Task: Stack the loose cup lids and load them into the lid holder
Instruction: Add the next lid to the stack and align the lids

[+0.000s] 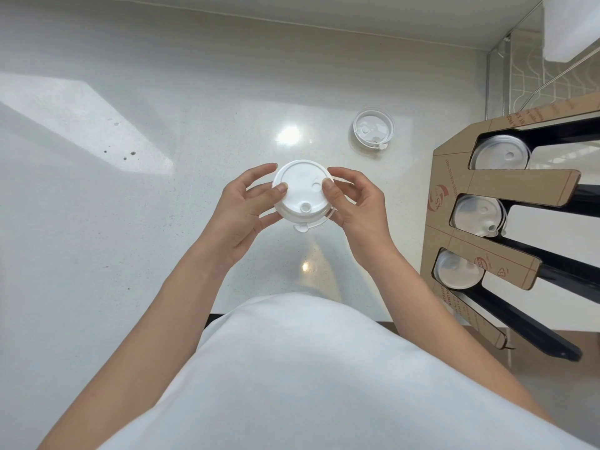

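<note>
A small stack of white cup lids [302, 193] is held above the white counter between both hands, top side up with the sip spout toward me. My left hand [246, 206] grips its left rim, thumb on top. My right hand [354, 203] grips the right rim, thumb on top too. One loose lid [373, 127] lies upside down on the counter, farther back and to the right. The lid holder [506, 186], black with brown protective paper, stands at the right edge with three slots, each holding white lids.
The white counter [162, 196] meets a pale wall at the back. Its front edge runs just below my hands, next to my white shirt. A metal rack and a white container [571, 27] sit at the top right corner behind the holder.
</note>
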Action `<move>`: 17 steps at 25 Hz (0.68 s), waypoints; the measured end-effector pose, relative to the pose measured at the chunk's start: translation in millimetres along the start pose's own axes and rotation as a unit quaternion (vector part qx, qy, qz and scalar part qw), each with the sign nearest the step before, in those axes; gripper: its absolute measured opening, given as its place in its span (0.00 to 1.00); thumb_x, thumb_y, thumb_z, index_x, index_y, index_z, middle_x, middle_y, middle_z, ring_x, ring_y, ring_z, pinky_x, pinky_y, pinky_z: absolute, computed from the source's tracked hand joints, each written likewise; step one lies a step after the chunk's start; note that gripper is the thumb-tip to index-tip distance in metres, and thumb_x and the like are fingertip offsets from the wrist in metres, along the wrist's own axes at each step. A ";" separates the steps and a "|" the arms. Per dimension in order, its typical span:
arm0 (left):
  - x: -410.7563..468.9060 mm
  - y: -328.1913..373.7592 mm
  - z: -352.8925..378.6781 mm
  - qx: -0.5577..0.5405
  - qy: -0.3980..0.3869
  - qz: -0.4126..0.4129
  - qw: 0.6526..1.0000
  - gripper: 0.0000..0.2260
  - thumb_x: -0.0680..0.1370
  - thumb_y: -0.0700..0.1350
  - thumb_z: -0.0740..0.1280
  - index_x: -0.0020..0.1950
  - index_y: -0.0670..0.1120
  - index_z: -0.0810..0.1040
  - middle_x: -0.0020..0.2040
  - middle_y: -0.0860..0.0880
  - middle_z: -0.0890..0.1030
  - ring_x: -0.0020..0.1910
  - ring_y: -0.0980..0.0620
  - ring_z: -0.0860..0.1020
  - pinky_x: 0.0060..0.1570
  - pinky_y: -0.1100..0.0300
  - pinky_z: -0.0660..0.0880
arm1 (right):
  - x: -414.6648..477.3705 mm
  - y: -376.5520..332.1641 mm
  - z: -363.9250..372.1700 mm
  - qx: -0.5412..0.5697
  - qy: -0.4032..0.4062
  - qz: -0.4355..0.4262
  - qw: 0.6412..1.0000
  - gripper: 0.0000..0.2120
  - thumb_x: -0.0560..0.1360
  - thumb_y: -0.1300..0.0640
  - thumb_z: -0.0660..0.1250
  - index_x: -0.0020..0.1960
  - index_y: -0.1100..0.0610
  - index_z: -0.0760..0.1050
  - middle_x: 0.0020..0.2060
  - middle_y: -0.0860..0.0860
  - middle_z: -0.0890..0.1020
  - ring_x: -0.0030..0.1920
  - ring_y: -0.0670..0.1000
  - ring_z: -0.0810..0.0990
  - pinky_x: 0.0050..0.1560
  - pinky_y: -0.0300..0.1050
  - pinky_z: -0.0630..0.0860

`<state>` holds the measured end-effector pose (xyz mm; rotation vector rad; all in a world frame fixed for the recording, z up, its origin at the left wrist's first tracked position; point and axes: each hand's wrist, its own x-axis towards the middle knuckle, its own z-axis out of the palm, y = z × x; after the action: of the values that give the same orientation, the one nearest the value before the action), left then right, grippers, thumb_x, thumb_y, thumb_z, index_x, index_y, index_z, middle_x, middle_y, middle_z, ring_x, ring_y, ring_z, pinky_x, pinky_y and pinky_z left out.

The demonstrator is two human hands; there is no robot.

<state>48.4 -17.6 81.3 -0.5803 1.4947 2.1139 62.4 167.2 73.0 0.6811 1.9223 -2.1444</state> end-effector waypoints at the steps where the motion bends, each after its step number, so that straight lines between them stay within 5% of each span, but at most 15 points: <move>1: 0.5 -1.2 -0.2 0.009 0.004 -0.006 1.000 0.18 0.78 0.39 0.70 0.69 0.45 0.75 0.50 0.48 0.86 0.52 0.51 0.84 0.53 0.56 0.81 | 0.8 1.3 -0.4 -0.001 0.006 0.000 1.000 0.11 0.77 0.57 0.71 0.59 0.55 0.79 0.54 0.56 0.84 0.52 0.50 0.84 0.49 0.47 0.83; 12: 7.1 -14.4 -2.3 0.045 0.036 -0.032 0.998 0.13 0.78 0.37 0.70 0.63 0.40 0.80 0.57 0.40 0.84 0.56 0.46 0.84 0.60 0.55 0.80 | 28.5 10.3 -13.2 -0.059 0.001 -0.003 0.998 0.10 0.79 0.55 0.68 0.60 0.54 0.77 0.52 0.53 0.83 0.50 0.47 0.84 0.51 0.46 0.83; 17: 9.7 -15.9 -8.1 0.042 0.066 -0.028 0.997 0.14 0.79 0.37 0.69 0.65 0.38 0.79 0.60 0.37 0.83 0.58 0.44 0.84 0.59 0.56 0.80 | 86.3 17.2 -35.5 -0.227 0.122 -0.096 0.962 0.09 0.78 0.56 0.66 0.57 0.56 0.77 0.51 0.48 0.81 0.51 0.47 0.81 0.53 0.42 0.77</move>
<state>50.8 -19.4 61.2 -0.7344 1.6119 1.9927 1.5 213.7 16.9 0.7124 2.5860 -1.6681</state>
